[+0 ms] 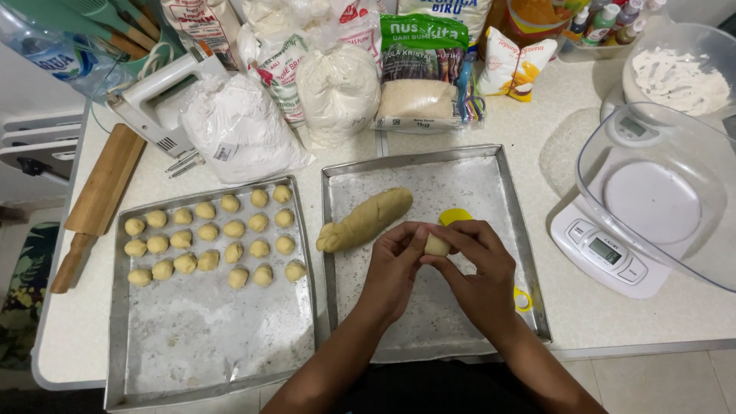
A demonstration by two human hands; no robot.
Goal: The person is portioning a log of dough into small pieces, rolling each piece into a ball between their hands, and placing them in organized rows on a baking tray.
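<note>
both hands, left (395,257) and right (479,264), pinch a dough ball (436,245) over the right tray (502,184); dough log (366,218) at ten o'clock.

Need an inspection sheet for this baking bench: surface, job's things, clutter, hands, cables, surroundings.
Surface: pale counter, floured trays on it.
Job's things: dough piece pinched between both hands; dough log on right tray; rows of dough balls on left tray.
Clutter: flour bags, sugar bag, rolling pin, hand mixer, kitchen scale, clear bowl.
Hands: left hand, right hand, both bare.
Cables: nothing seen.
Surroundings: tiled floor.
</note>
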